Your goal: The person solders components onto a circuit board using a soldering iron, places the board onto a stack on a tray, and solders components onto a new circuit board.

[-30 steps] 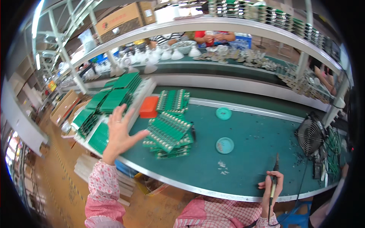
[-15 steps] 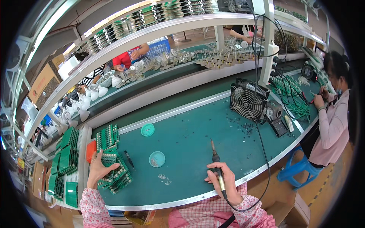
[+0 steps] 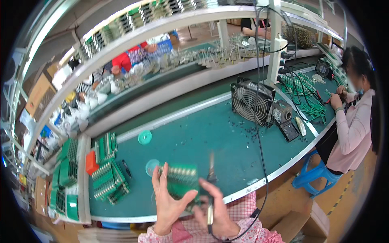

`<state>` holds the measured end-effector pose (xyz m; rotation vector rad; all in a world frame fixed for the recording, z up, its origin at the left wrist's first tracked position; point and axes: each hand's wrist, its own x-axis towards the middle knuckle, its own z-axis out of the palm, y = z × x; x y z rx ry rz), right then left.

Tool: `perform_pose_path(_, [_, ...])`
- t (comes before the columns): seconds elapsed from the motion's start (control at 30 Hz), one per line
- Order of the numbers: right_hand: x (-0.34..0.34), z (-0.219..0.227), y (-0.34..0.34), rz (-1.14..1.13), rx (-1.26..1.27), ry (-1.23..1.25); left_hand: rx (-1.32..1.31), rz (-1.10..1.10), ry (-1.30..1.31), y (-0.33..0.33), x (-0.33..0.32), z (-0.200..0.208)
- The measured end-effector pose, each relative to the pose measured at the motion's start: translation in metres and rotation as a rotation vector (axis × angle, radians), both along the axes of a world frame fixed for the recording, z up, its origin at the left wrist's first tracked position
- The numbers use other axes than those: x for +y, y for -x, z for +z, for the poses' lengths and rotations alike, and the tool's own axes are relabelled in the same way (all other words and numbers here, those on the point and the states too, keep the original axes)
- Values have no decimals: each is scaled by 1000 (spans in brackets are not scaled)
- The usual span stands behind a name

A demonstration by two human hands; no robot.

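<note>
Near the table's front edge, my left hand (image 3: pixel 167 204) grips a green circuit board (image 3: pixel 182 183), thumb on one side and fingers on the other. The board is tilted and blurred, with a row of pale parts along its upper edge. Close to its right side, my right hand (image 3: pixel 221 212) holds a soldering iron (image 3: pixel 211 176) with the tip pointing away from me. The iron and fingers are smeared by motion. Further left, stacked circuit boards (image 3: pixel 109 182) lie beside a black pen-like tool (image 3: pixel 127 169). The board partly covers a small round dish (image 3: pixel 151 166).
A green round lid (image 3: pixel 144 137) lies farther back. At right stand a black fan (image 3: pixel 253 101) and a soldering stand (image 3: pixel 287 123); a black cable hangs in front. An orange block (image 3: pixel 92 162) and more boards (image 3: pixel 69 172) are at left. A co-worker (image 3: pixel 350 117) sits at right.
My left hand has moved right from the board stack, carrying a circuit board to in front of me. My right hand has brought the soldering iron left beside it. The view has shifted slightly.
</note>
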<state>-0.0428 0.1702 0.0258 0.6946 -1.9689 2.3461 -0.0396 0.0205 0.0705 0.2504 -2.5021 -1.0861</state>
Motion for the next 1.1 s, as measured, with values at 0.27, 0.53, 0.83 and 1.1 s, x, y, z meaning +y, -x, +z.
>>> perform_pose_path(0.27, [71,-9,89,75,-104,-161,11,-93,-185,-16,-10,-9])
perform_pose_path(0.53, [54,-1,97,-208,491,-654,16,-138,141,-44,-10,-33])
perform_pose_path(0.83, [56,4,49,168,687,-772,96,-458,407,-37,2,-34])
perform_pose_path(1.1, [74,-1,44,-257,665,-947,51,-288,151,-37,-35,-44])
